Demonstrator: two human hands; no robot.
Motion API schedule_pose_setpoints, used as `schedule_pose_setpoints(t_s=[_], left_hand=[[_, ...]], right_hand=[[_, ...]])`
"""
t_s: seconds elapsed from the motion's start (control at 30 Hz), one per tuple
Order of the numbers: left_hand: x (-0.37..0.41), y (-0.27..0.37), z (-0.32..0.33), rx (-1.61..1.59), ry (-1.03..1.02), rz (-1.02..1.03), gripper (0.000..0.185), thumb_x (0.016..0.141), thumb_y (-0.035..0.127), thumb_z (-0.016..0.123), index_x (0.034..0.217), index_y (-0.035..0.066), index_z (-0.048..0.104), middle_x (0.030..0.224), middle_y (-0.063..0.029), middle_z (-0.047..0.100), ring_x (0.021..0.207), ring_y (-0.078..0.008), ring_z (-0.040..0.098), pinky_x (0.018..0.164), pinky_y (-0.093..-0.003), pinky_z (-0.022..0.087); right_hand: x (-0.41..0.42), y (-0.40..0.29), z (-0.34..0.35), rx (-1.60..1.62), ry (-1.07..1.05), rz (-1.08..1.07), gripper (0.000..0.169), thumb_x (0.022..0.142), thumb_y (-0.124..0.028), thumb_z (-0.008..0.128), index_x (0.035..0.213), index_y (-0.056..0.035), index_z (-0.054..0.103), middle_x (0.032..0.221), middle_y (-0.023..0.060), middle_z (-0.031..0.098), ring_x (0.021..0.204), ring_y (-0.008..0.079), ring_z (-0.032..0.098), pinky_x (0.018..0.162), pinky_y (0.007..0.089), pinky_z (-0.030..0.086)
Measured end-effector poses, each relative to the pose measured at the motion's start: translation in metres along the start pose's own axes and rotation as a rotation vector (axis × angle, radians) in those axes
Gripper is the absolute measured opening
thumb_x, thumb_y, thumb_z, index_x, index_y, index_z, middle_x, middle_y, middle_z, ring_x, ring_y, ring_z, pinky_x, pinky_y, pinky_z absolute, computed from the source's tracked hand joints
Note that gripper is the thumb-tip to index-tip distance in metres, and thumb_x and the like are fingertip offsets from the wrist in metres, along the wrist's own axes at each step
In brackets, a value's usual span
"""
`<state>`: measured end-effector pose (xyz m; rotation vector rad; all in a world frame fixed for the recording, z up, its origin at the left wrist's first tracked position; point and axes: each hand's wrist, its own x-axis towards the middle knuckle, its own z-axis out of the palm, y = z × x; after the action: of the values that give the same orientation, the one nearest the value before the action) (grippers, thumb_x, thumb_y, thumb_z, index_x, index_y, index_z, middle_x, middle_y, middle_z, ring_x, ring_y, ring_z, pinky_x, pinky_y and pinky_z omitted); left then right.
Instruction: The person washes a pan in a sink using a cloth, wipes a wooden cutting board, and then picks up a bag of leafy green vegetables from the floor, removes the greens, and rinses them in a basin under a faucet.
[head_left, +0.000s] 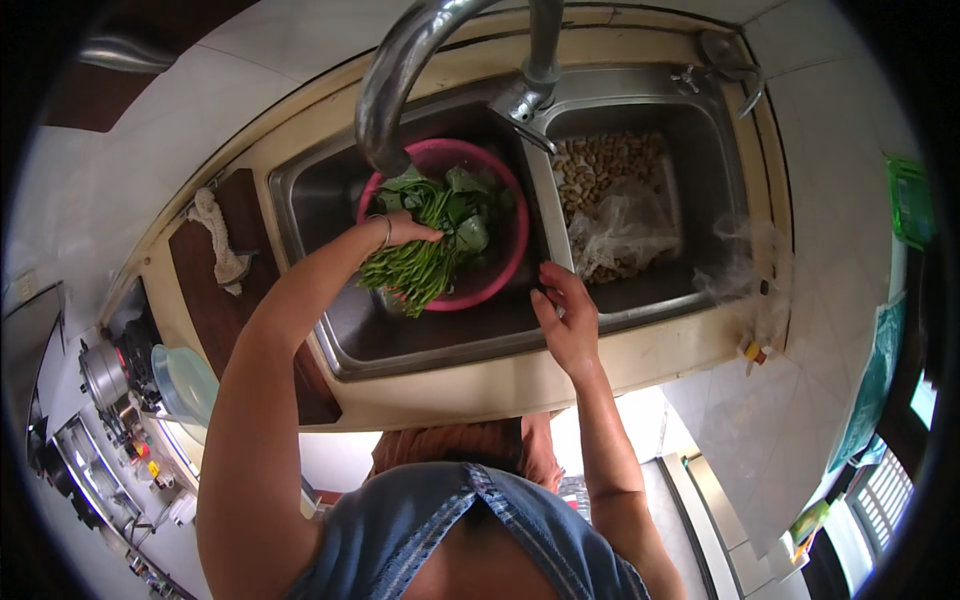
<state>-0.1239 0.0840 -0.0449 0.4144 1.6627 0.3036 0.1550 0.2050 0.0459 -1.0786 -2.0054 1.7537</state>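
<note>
My left hand (409, 227) grips a bunch of leafy greens (412, 277) by the stems. The leaves lie over the inside of a pink plastic basin (519, 251), while the cut stem ends stick out past its near rim. This basin stands in the left bowl of a stainless steel double sink (450, 358). To the right of the basin, my right hand (574, 322) hovers by the sink divider with fingers apart; a small pale spot shows by its fingers, too small to identify. In the right bowl are many peanuts in shells (592, 169), partly covered by a clear plastic bag (626, 225).
A curved metal faucet (386, 97) arches over the basin's far side. On the left, a cloth (217, 236) lies on a dark brown board (196, 259). Beyond are a pale blue bowl (180, 379) and a metal pot (103, 375). Crumpled clear plastic (739, 259) hangs over the right sink edge.
</note>
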Motion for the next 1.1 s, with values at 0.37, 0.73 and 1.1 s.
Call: schedule_pose_setpoints(t_s=[0.37,0.73,1.1], left_hand=[[-0.028,0.009,-0.007,-0.083,-0.082,-0.011,0.049,0.072,0.038,0.063,0.104,0.002,0.056,0.099,-0.007,0.059,0.087,-0.0158,0.056,0.078,-0.0284,0.043],[-0.04,-0.005,-0.023,-0.019,-0.087,0.002,0.049,0.069,0.037,0.066,0.106,0.006,0.057,0.103,-0.0071,0.058,0.091,-0.0173,0.055,0.082,-0.0285,0.041],[-0.01,-0.01,0.007,-0.14,-0.01,0.038,0.05,0.068,0.036,0.067,0.104,0.004,0.057,0.094,-0.0086,0.061,0.083,-0.0185,0.058,0.077,-0.0294,0.044]], right_hand=[[0.0,-0.012,-0.005,-0.01,-0.013,-0.064,0.031,0.076,-0.005,0.056,0.106,-0.0021,0.051,0.105,0.0116,0.053,0.092,0.0206,0.054,0.077,0.0288,0.045],[-0.004,-0.008,-0.006,-0.05,-0.035,-0.138,0.027,0.074,-0.008,0.058,0.1,-0.0013,0.052,0.103,0.0148,0.053,0.087,0.0272,0.055,0.071,0.0309,0.045],[0.002,0.02,0.019,0.029,-0.129,0.037,0.025,0.074,-0.009,0.057,0.097,0.0004,0.055,0.09,0.0151,0.057,0.076,0.0256,0.058,0.067,0.0308,0.047]])
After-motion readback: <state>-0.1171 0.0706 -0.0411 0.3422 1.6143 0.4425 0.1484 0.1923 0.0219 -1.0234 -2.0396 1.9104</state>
